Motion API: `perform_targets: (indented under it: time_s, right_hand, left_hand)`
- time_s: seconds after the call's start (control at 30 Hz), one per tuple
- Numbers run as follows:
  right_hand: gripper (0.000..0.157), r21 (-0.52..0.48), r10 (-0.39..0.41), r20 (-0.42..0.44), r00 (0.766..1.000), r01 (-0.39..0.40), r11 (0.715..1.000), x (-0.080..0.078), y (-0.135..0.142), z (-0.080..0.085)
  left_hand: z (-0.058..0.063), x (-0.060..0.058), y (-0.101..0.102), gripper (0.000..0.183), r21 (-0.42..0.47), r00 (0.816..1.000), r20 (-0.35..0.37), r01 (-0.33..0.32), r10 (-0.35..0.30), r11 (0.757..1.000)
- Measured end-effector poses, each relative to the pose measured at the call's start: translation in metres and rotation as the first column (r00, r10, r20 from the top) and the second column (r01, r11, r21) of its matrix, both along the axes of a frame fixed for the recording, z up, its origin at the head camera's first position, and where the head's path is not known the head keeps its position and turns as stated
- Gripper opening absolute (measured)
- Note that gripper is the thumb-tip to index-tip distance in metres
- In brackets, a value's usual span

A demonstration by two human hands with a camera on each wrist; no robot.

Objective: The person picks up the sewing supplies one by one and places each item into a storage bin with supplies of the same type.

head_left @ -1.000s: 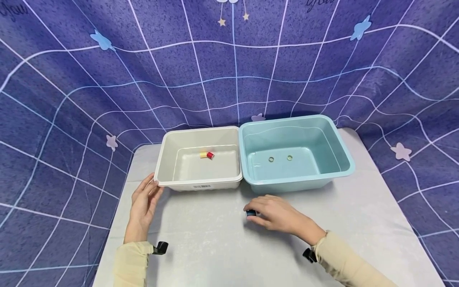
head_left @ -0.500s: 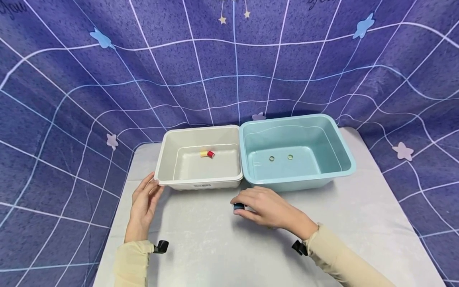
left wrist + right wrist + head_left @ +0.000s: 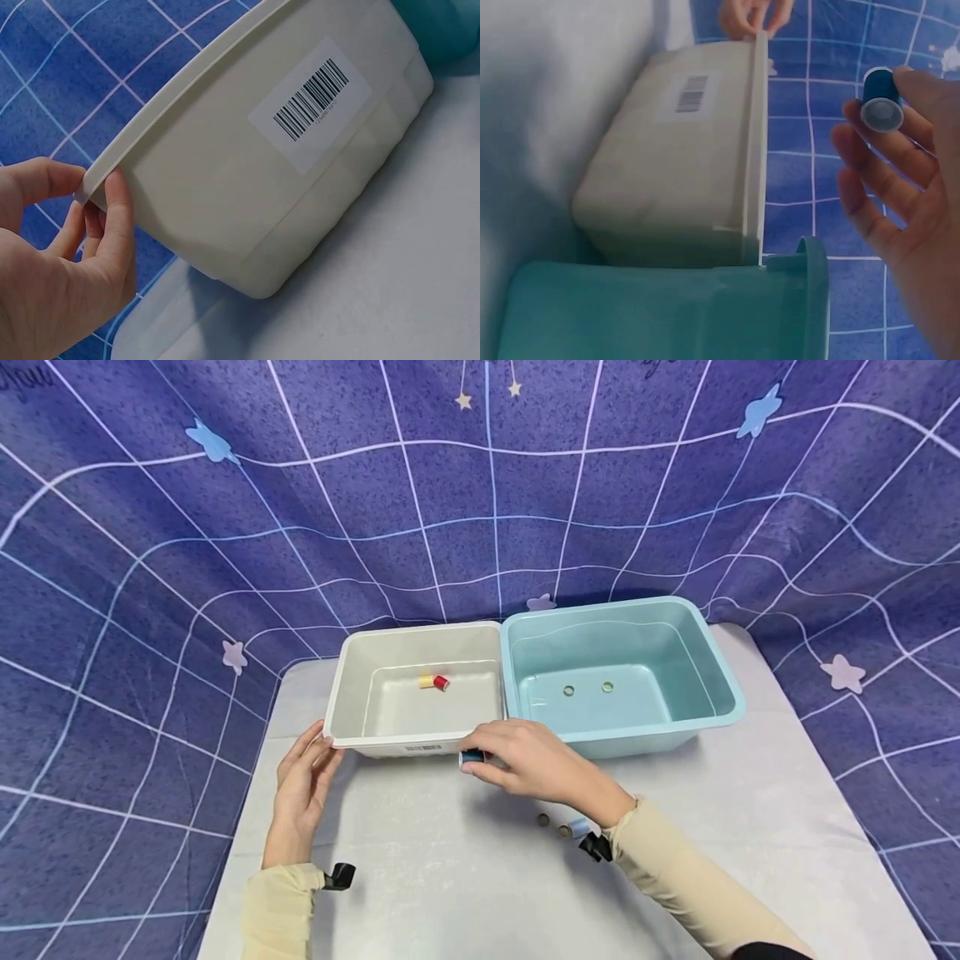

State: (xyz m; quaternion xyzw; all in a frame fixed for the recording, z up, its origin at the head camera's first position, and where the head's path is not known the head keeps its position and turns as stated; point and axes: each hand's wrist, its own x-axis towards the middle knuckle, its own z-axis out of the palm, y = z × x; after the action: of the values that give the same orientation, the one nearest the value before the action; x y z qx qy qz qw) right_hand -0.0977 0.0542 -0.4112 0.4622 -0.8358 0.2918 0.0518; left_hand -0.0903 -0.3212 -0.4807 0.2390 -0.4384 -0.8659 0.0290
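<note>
My right hand [image 3: 532,760] pinches a spool of dark teal thread [image 3: 882,97] between thumb and fingers. In the head view it is in front of the white bin's near right corner. My left hand [image 3: 300,785] pinches the near left corner of the white bin [image 3: 195,172], thumb and fingers on either side of the rim. Inside that bin lie a yellow thread spool [image 3: 426,682] and a red thread spool [image 3: 441,683], touching end to end. Two small ring-shaped things [image 3: 568,691] lie apart on the floor of the light blue bin [image 3: 637,743].
The two bins stand side by side against the purple curtain [image 3: 375,560]. On the grey table [image 3: 420,877], below my right forearm, lie a light blue spool [image 3: 579,827] and two small brownish round things [image 3: 543,819]. The right wrist's black camera mount overlaps the area beside them.
My right hand has moved left and away from me with the teal spool, up to the white bin's front. The light blue spool and round things have come into view. My left hand stays put.
</note>
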Motion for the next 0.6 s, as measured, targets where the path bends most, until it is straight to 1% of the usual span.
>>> perform_targets:
  time_s: [0.13,0.3,0.43,0.6]
  right_hand:
    - [0.027,0.034,-0.031,0.077,0.997,0.028,0.999,-0.013,-0.007,0.007]
    - [0.030,0.074,-0.075,0.153,0.985,0.064,0.995,-0.032,-0.015,0.017]
    - [0.030,0.065,-0.111,0.196,0.974,0.100,0.993,-0.046,-0.018,0.023]
    - [0.031,0.052,-0.128,0.233,0.964,0.119,0.991,-0.065,-0.026,0.029]
  left_hand:
    - [0.000,0.002,0.000,0.033,0.004,1.000,0.004,-0.004,0.004,1.000]
    - [0.000,0.002,-0.001,0.035,0.006,1.000,0.013,-0.014,0.014,1.000]
    - [0.001,0.001,0.000,0.035,0.011,1.000,0.019,-0.006,0.005,1.000]
    - [0.002,0.000,0.001,0.039,0.014,0.999,0.037,-0.021,0.020,1.000]
